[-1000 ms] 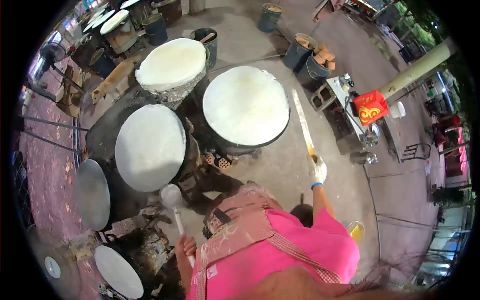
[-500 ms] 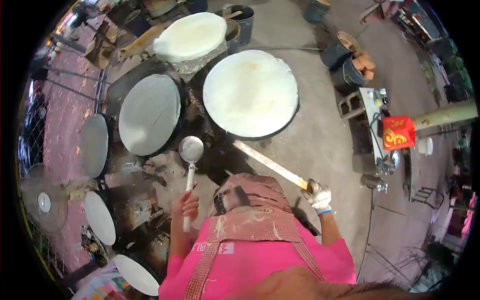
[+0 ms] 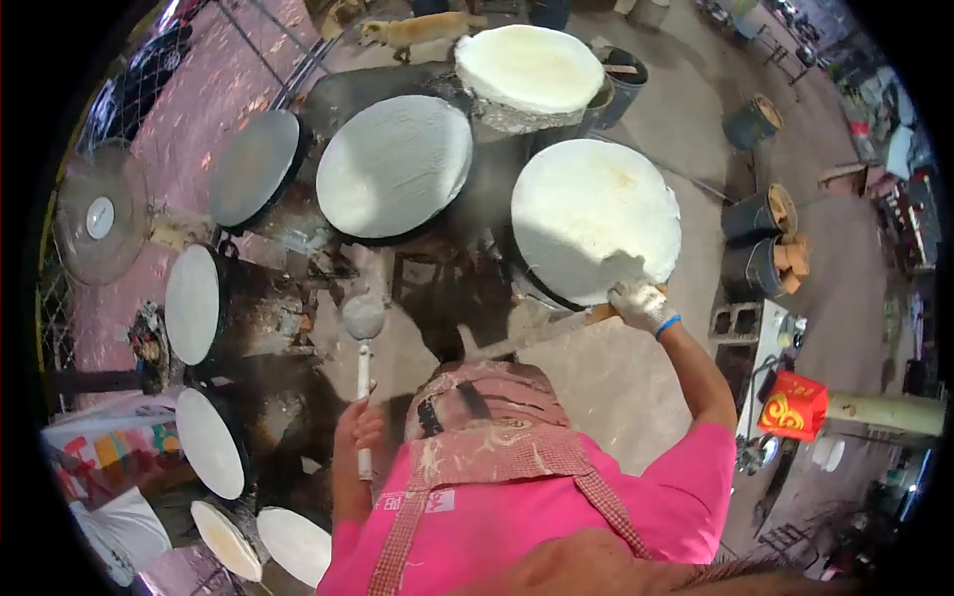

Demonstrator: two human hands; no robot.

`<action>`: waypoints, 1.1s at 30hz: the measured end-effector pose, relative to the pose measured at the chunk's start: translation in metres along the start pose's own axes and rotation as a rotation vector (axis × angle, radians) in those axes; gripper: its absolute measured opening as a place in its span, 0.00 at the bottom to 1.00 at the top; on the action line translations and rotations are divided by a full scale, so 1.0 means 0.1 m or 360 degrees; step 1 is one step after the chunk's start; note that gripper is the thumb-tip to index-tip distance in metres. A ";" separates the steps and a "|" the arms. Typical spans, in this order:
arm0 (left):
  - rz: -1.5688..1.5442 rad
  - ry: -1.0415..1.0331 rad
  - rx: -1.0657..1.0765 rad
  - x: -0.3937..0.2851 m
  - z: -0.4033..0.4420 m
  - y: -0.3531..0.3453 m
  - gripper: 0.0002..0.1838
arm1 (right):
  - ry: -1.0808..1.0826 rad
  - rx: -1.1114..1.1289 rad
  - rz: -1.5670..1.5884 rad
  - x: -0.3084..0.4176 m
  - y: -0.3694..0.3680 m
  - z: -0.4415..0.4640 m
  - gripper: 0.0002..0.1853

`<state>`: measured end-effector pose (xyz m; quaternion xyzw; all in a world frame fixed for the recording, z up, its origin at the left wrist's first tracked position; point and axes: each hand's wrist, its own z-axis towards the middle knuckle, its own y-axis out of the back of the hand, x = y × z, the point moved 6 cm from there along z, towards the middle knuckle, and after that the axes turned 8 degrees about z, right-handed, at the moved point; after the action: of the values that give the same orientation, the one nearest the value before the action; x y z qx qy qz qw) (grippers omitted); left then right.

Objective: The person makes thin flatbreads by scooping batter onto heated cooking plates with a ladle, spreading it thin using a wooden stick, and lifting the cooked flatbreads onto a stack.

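Note:
My left hand [image 3: 365, 434] is closed round the white handle of a ladle [image 3: 364, 318], whose coated bowl points away from me. A white glove with a blue cuff covers my right hand [image 3: 641, 303]. It grips the wooden handle of a long flat spatula [image 3: 537, 335], whose blade stretches leftward in front of my apron and is blurred. Close beyond the glove lies a round griddle [image 3: 586, 214] covered by a white sheet of batter; I cannot tell whether the glove touches its edge. Another batter-coated griddle [image 3: 395, 167] stands to the left, tilted in view.
More round griddles [image 3: 194, 303] curve down the left side beside a fan [image 3: 99, 217]. A stack of white rounds [image 3: 530, 68] stands at the back, with a dog [image 3: 422, 32] behind it. Buckets [image 3: 760, 266] and a red bag [image 3: 793, 405] are on the right.
My view has turned left, so the griddles appear farther right. My right hand has risen with the spatula to the near griddle's edge. The left hand still holds the ladle.

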<state>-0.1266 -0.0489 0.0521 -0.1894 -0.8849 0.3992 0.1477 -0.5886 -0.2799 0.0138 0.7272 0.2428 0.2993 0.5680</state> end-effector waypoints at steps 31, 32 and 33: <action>-0.0195 -0.0659 -0.0469 -0.26 0.10 0.09 0.17 | -0.0922 -0.1170 0.1138 -2.58 4.60 2.51 0.07; -0.0514 -0.0536 -0.0316 -0.24 0.18 0.32 0.16 | -0.0834 -0.1374 0.1268 -2.70 4.47 2.43 0.08; -0.0839 -0.0276 0.0011 -0.16 0.23 0.21 0.21 | -0.0760 -0.1596 0.1738 -3.14 4.10 2.48 0.08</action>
<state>-0.1174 -0.0580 0.0195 0.0827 -0.9116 0.3646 0.1708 -0.6271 -0.7637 0.3188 0.4447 -0.4429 0.4460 0.6381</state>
